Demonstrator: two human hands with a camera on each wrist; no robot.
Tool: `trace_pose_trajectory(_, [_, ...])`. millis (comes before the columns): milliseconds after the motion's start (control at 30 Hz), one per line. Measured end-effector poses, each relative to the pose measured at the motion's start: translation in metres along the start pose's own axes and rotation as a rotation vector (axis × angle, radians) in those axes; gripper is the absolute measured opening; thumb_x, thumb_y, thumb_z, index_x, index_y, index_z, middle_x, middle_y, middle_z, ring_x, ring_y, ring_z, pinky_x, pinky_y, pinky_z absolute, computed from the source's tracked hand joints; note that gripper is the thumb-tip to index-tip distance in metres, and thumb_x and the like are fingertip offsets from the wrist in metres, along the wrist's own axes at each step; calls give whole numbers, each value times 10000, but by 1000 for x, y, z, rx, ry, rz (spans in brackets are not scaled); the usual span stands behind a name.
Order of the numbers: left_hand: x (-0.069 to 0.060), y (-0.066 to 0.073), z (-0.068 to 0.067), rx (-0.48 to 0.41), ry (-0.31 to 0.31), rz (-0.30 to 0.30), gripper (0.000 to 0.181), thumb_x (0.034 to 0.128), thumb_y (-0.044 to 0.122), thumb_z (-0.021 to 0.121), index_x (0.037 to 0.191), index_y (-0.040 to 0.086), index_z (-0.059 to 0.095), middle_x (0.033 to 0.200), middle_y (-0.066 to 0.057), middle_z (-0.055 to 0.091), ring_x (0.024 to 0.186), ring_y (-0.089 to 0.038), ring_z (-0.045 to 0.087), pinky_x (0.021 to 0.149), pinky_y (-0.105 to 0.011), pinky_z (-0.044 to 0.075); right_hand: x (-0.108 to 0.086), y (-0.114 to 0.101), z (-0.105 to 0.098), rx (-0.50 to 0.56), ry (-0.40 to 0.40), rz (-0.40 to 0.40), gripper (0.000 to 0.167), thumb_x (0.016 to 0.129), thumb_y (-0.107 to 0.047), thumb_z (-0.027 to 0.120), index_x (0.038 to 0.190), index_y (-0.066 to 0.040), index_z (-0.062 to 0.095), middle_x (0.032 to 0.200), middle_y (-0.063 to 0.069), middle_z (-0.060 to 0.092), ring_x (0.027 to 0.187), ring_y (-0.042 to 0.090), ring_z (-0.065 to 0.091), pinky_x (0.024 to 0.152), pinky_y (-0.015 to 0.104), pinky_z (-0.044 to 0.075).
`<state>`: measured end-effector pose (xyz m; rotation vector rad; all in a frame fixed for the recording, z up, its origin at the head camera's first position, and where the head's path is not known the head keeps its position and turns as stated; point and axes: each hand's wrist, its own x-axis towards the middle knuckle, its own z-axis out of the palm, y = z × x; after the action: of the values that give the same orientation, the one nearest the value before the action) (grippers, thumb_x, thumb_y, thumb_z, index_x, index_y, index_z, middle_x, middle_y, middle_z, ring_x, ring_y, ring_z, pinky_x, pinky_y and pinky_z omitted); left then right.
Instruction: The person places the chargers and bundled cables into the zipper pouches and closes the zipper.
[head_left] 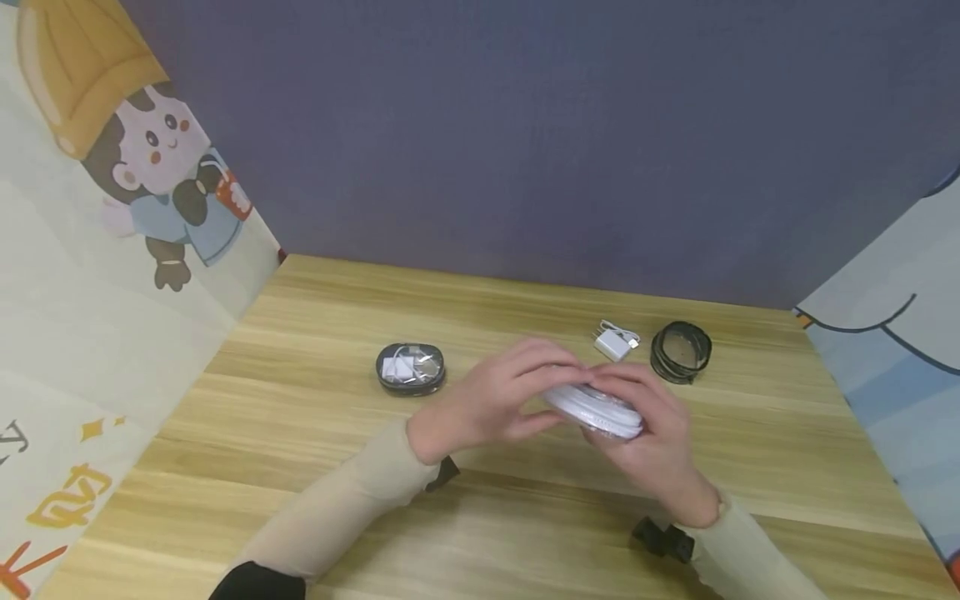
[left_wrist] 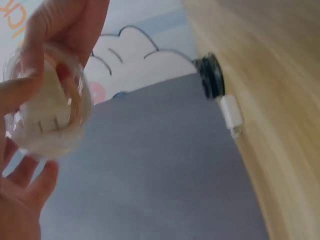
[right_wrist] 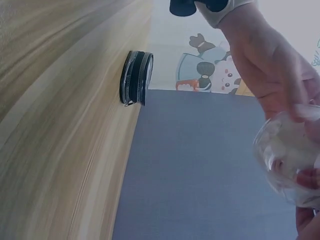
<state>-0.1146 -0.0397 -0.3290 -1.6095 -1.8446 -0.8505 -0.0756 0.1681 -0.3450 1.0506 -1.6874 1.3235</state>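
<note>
Left hand (head_left: 498,396) and right hand (head_left: 654,429) gripped a white case (head_left: 596,410), charger (left_wrist: 49,107) inside; right of centre, a second charger (head_left: 616,343) lay uncased.

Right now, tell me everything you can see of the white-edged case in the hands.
The white-edged case is rounded, with a white band around its side and clear, shiny, plastic-looking faces. Inside shows a pale plug with two prongs. It is tilted and held off the table between the left hand and right hand, both touching it. Whether it is fastened cannot be told.
</note>
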Motion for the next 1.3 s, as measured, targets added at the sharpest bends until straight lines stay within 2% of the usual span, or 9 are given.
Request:
trace_pose_trajectory(133, [-2,-3,1,-40,6,-21,489,802,47,808,1239,-39,605,1202,-144,639,1160,-228,594,1073,-255,415,0,0,0,78,16,-15,416,837,-208,817,993,138,646,1003,239,683,1012,195,648,918,251,516])
trace_pose_trajectory(333, [-5,-6,13,-364,109,-100,457,755,-56,791,1162,-57,584,1150,-180,644,1099,-249,623,986,-302,506,-1,-1,1,313,48,-6,410,752,-40,848,1032,151,618,1059,239,696,1027,271,657,944,325,518])
trace_pose_trajectory(467, [-3,-7,16,-450,111,-133,472,751,-58,783,1163,-39,554,1163,-188,634,1131,-267,607,1015,-347,491,0,-2,2,305,60,-24,390,745,-64,858,1006,137,649,1055,230,702,1029,266,655,954,340,508])
trace_pose_trajectory(600, [-1,-7,8,-433,62,-122,586,745,58,814,1236,-31,506,1283,-196,560,1252,-292,519,1109,-403,398,4,-2,2,235,42,-59,350,779,-107,844,983,120,674,1037,239,701,1023,253,648,951,326,506])
trace_pose_trajectory(700, [3,-2,2,-319,93,-36,580,735,120,830,1208,-25,527,1266,-198,551,1222,-298,522,1094,-398,412,6,-2,0,152,30,-72,323,820,-141,820,946,119,678,1006,243,700,999,237,637,933,303,503])
trace_pose_trajectory(833, [15,11,2,10,132,185,312,806,151,794,1063,37,659,1162,-159,631,1117,-273,592,1053,-344,451,7,-2,-1,60,28,-59,319,844,-166,798,901,121,670,961,240,695,978,221,623,905,276,496])
trace_pose_trajectory(900, [21,17,4,127,130,260,252,840,200,774,1044,79,689,1164,-147,647,1121,-271,599,1069,-333,434,6,-1,-1,45,37,-60,317,841,-163,795,886,123,665,950,240,691,979,220,625,894,271,501])
trace_pose_trajectory(1100, [25,20,4,164,162,235,415,798,272,828,1097,56,639,1205,-201,605,1152,-301,566,1086,-356,419,4,3,0,43,51,-105,297,817,-131,782,893,130,661,955,234,691,989,210,621,883,256,493])
trace_pose_trajectory(1300, [28,32,8,504,87,366,149,926,265,658,1019,202,756,1207,-80,670,1175,-270,569,1066,-389,433,8,2,3,-142,40,-140,369,926,-247,719,926,120,675,903,243,687,923,233,632,877,236,496])
